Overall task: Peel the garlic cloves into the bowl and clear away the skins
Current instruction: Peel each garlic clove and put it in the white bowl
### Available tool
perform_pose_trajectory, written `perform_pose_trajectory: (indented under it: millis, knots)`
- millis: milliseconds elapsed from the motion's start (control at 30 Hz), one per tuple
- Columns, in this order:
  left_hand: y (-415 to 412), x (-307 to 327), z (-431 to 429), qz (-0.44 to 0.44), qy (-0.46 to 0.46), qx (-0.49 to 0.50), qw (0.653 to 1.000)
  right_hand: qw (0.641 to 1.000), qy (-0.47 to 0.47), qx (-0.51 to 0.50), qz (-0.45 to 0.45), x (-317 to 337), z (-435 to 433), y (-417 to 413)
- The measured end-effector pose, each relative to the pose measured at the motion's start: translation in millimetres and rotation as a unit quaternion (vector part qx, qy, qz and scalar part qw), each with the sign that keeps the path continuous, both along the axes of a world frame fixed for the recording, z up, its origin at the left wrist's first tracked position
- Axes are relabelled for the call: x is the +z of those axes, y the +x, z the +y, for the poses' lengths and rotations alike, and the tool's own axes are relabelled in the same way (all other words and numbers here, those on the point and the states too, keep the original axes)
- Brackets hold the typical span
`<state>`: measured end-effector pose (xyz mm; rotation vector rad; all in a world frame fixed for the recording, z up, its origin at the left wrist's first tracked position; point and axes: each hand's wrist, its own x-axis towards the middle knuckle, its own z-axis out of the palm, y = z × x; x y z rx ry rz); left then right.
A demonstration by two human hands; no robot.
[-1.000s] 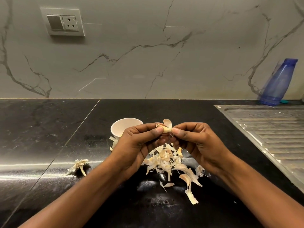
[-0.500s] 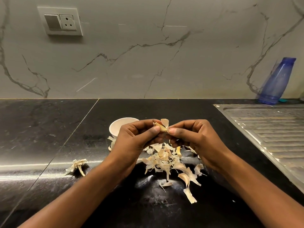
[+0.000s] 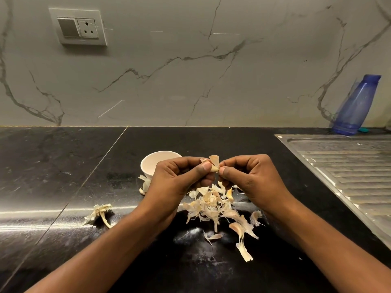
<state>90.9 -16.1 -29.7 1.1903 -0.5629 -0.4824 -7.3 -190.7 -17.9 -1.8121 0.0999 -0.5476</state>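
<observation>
Peeling in progress: the left hand (image 3: 179, 182) pinches a clove (image 3: 213, 166) between thumb and forefinger, while the right hand (image 3: 249, 178) nips its loosened skin, both held above the skins (image 3: 213, 205) heaped on the counter (image 3: 63, 166). The bowl (image 3: 152, 163) stands just behind the left hand. For a clean strip, the skin is best drawn away from the tip, the clove held firm but unbruised.

left hand (image 3: 177, 183) & right hand (image 3: 252, 182) both bare, w/ bare forearms (image 3: 101, 252) running to the bottom edge; thumbnails (image 3: 206, 166) short & plain, knuckle creases visible
</observation>
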Motion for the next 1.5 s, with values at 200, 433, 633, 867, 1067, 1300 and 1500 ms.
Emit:
perform_pose_trajectory:
  millis: [200, 433, 633, 867, 1067, 1300, 1500]
  knots:
    - [-0.7, 3.6, -1.2, 0.100, -0.044, -0.045, 0.993, 0.999, 0.045, 0.020, -0.023, -2.5, 1.0, 0.3]
    - [-0.6, 5.3, -1.8, 0.145, -0.052, -0.066, 0.986, 0.998, 0.064, 0.027, -0.013, -5.3, -2.0, 3.3]
    - [3.5, 2.3, -3.7, 0.126, -0.065, -0.024, 0.990, 0.999, 0.036, 0.031, -0.022, -3.9, -1.7, 1.3]
    - [3.4, 0.7, -3.3, 0.103, -0.058, 0.011, 0.993, 0.998, -0.044, 0.030, -0.034, -2.8, 0.1, -2.3]
    - [9.2, 3.4, 2.0, 0.099, -0.066, 0.024, 0.993, 0.992, -0.114, 0.036, -0.029, -6.1, 0.4, -4.6]
    - [5.6, 3.9, 0.2, 0.092, -0.051, -0.002, 0.994, 0.978, -0.196, 0.066, 0.015, -3.7, -10.3, -5.4]
    - [3.3, 6.1, 0.3, 0.076, -0.037, -0.018, 0.996, 0.977, -0.209, 0.040, 0.025, -6.1, -13.9, -0.9]
